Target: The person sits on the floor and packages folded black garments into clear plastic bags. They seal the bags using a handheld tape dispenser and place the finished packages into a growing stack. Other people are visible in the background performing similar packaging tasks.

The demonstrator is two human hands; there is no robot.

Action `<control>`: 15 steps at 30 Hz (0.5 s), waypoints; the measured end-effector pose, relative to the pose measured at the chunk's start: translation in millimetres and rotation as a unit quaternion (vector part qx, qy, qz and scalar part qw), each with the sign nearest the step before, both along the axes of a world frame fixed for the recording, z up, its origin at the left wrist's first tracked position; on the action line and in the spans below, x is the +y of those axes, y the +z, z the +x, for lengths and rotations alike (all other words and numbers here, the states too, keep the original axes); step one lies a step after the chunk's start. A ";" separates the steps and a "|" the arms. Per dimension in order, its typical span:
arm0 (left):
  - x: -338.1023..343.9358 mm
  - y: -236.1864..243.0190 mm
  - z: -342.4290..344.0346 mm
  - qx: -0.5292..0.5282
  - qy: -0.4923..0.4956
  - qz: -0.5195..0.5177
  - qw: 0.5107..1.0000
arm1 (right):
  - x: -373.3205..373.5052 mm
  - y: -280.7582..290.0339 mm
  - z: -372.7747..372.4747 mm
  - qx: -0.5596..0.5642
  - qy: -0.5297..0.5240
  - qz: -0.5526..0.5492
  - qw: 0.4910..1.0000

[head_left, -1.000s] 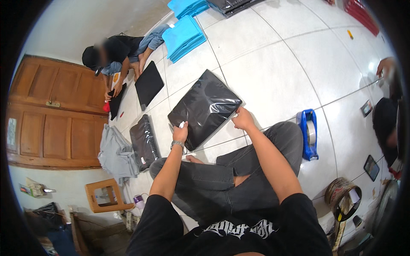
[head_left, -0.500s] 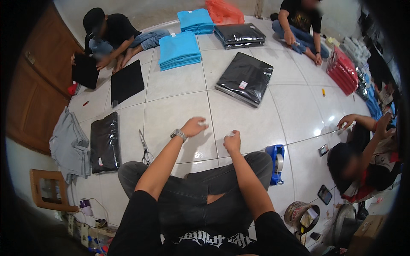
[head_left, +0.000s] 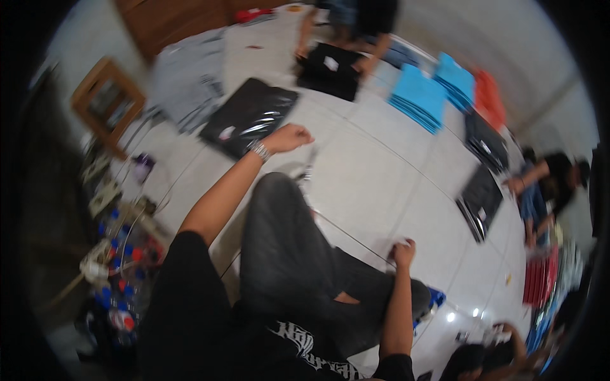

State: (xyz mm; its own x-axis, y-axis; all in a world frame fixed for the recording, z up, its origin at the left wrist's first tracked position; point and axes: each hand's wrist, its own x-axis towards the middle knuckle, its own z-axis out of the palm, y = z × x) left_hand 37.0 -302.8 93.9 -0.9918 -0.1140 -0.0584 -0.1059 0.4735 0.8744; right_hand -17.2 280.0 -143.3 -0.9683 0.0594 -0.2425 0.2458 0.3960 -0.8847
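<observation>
Reaching toward a dark plastic-wrapped package, my left hand is open at its right edge; whether it touches cannot be told. Blurred metal scissors lie just below that hand. My right hand is closed over the tiles by my bent knees, on something I cannot make out. A blue tape dispenser is half hidden beside my right knee. Farther to the right lies another dark wrapped stack.
Grey cloth and a wooden frame lie left. A co-worker handles black cloth. Cyan stacks, a dark pile, orange plastic, red packets and other workers ring the right. Bottles crowd lower left.
The wrapped stack I held went forward out of both hands by the middle frame. My view has swung left, and my left hand has moved toward the left package. The far co-worker has shifted the black cloth.
</observation>
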 end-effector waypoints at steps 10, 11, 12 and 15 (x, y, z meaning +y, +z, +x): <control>-230.5 -106.7 160.4 -0.111 0.570 -0.220 0.784 | -189.0 91.4 34.5 0.114 0.187 0.038 0.975; -227.4 -117.0 159.7 -0.129 0.614 -0.211 0.750 | -219.8 98.3 31.1 0.120 0.210 0.019 0.970; -225.5 -123.9 158.3 -0.132 0.631 -0.119 0.755 | -251.5 101.3 25.0 0.125 0.234 -0.002 0.964; -218.4 -141.4 157.5 -0.115 0.648 0.118 0.743 | -357.3 109.6 4.8 0.063 0.314 -0.030 0.947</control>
